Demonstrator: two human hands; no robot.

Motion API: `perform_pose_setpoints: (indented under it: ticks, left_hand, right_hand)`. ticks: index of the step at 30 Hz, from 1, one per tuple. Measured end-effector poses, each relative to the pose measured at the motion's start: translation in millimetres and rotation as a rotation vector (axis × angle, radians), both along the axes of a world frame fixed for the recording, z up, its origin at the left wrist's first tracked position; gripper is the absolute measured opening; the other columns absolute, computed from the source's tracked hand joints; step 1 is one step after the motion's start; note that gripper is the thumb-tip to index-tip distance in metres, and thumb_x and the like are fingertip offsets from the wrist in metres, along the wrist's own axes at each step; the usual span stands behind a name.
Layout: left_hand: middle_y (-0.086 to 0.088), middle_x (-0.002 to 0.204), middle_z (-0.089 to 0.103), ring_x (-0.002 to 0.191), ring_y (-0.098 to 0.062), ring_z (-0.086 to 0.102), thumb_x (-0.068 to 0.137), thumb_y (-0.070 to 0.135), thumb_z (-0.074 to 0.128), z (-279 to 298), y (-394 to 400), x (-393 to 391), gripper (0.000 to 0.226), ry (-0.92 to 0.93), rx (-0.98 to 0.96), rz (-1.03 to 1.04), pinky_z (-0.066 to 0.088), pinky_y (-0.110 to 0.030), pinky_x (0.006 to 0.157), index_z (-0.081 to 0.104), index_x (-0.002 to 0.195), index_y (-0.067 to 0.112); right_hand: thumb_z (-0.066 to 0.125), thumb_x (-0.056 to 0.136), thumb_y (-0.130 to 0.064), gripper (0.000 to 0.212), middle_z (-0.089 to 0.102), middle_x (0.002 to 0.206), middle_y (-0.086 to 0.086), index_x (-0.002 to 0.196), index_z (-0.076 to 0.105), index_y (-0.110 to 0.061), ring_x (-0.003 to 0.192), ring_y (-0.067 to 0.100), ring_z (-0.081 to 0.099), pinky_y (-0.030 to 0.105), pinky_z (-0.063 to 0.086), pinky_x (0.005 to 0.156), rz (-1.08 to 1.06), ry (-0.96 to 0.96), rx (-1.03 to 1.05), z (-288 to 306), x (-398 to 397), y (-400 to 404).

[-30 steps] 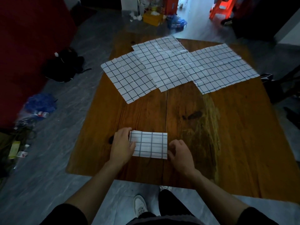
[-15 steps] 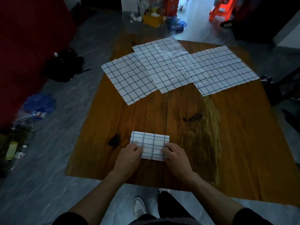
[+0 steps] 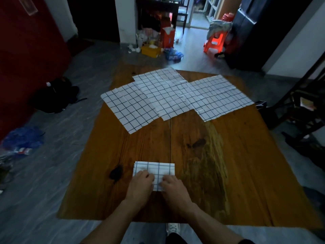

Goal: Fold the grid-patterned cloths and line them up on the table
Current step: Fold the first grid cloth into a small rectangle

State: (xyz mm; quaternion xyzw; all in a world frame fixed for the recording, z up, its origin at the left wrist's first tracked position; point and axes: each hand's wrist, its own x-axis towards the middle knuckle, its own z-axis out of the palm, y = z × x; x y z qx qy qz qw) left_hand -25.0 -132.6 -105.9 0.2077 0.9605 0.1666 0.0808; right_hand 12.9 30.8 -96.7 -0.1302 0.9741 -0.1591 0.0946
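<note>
**Both hands on the folded cloth at the near edge**

The folded cloth (image 3: 154, 170), a small white rectangle with dark grid lines, lies flat on the wooden surface (image 3: 228, 164) near its front edge, just right of a dark knot (image 3: 116, 172) in the wood. The left hand (image 3: 140, 184) covers the cloth's near-left corner and the right hand (image 3: 171, 186) covers its near-right part; both lie palm down with the fingers bent over the cloth's near edge. Whether those fingers pinch the fabric or only press on it cannot be told, since the fingertips are blurred.

At the far side of the surface three unfolded grid cloths lie spread flat: the left cloth (image 3: 128, 110), the middle cloth (image 3: 163, 95) overlapping its right edge, and the right cloth (image 3: 216, 97), whose left edge touches or slips under the middle one. They are well apart from the folded cloth.

On the floor beyond the surface stand a yellow box (image 3: 151, 51) and an orange plastic stool (image 3: 215, 43).
</note>
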Motion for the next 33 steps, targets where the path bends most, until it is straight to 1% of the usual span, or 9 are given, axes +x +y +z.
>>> perform_pose_setpoints:
  ticks: [5, 8, 10, 14, 17, 20, 23, 28, 33]
  left_hand:
    - [0.006, 0.124, 0.052, 0.110, -0.009, 0.048, 0.097, 0.024, 0.052, -1, -20, 1, 0.024, -0.022, -0.007, 0.013, 0.044, -0.024, 0.092, 0.055, 0.121, 0.027]
    - [0.008, 0.121, 0.052, 0.104, -0.007, 0.047, 0.096, 0.024, 0.055, -1, -41, 0, 0.020, -0.048, -0.030, 0.052, 0.045, -0.024, 0.089, 0.055, 0.115, 0.028]
    - [0.007, 0.118, 0.051, 0.104, -0.007, 0.045, 0.096, 0.025, 0.055, -1, -52, -1, 0.021, -0.056, -0.051, 0.041, 0.043, -0.024, 0.088, 0.053, 0.117, 0.028]
    - [0.008, 0.118, 0.052, 0.106, -0.009, 0.045, 0.096, 0.025, 0.054, 7, -57, -7, 0.019, -0.068, -0.058, -0.008, 0.042, -0.027, 0.091, 0.054, 0.114, 0.030]
    - [0.008, 0.119, 0.053, 0.108, -0.010, 0.045, 0.095, 0.024, 0.056, 11, -45, -11, 0.017, -0.077, -0.031, -0.016, 0.042, -0.027, 0.092, 0.058, 0.112, 0.029]
    - [0.008, 0.120, 0.053, 0.108, -0.010, 0.047, 0.095, 0.024, 0.057, 13, -28, -8, 0.019, -0.076, -0.033, -0.025, 0.045, -0.026, 0.092, 0.059, 0.113, 0.029]
    - [0.008, 0.122, 0.053, 0.106, -0.008, 0.048, 0.095, 0.022, 0.055, 12, -21, -4, 0.022, -0.068, -0.060, -0.045, 0.047, -0.024, 0.089, 0.058, 0.116, 0.029]
    - [0.010, 0.126, 0.050, 0.107, -0.007, 0.046, 0.097, 0.017, 0.053, 13, -34, -3, 0.024, -0.057, -0.075, -0.037, 0.045, -0.023, 0.089, 0.057, 0.117, 0.029]
    - [0.007, 0.133, 0.049, 0.112, -0.011, 0.045, 0.096, 0.015, 0.054, 12, -42, -8, 0.027, -0.052, -0.147, -0.084, 0.043, -0.029, 0.096, 0.057, 0.119, 0.029]
  right_hand:
    - [0.048, 0.098, -0.027, 0.028, 0.048, 0.136, -0.003, 0.125, 0.057, -0.027, 0.124, 0.015, 0.044, 0.032, 0.040, 0.104, -0.068, -0.014, 0.027, -1, 0, 8]
    - [0.051, 0.097, -0.029, 0.027, 0.052, 0.131, -0.006, 0.123, 0.058, -0.029, 0.118, 0.013, 0.046, 0.029, 0.039, 0.101, -0.123, -0.003, 0.046, 0, 1, 25]
    - [0.056, 0.094, -0.028, 0.027, 0.053, 0.128, -0.007, 0.121, 0.059, -0.030, 0.116, 0.013, 0.046, 0.029, 0.039, 0.100, -0.153, -0.019, 0.084, 3, -1, 32]
    - [0.060, 0.092, -0.030, 0.026, 0.053, 0.126, -0.004, 0.118, 0.060, -0.029, 0.115, 0.015, 0.045, 0.031, 0.039, 0.099, -0.178, -0.030, 0.131, 9, -11, 29]
    - [0.058, 0.093, -0.033, 0.032, 0.051, 0.130, -0.005, 0.124, 0.058, -0.028, 0.119, 0.014, 0.043, 0.031, 0.037, 0.103, -0.155, 0.021, 0.094, 9, -17, 16]
    - [0.061, 0.092, -0.029, 0.040, 0.049, 0.137, -0.006, 0.132, 0.054, -0.026, 0.127, 0.013, 0.042, 0.031, 0.034, 0.109, -0.113, 0.035, 0.005, 8, -20, -1]
    - [0.060, 0.093, -0.026, 0.038, 0.051, 0.136, -0.004, 0.131, 0.055, -0.023, 0.126, 0.013, 0.044, 0.029, 0.035, 0.108, -0.094, 0.016, -0.029, 1, -18, -6]
    - [0.055, 0.095, -0.024, 0.031, 0.050, 0.135, -0.004, 0.126, 0.059, -0.025, 0.127, 0.014, 0.044, 0.029, 0.039, 0.106, -0.101, 0.014, -0.009, -6, -13, 18]
    - [0.060, 0.093, -0.023, 0.038, 0.045, 0.143, -0.005, 0.131, 0.055, -0.025, 0.136, 0.011, 0.035, 0.027, 0.030, 0.112, -0.041, -0.017, -0.007, -5, -15, 43]
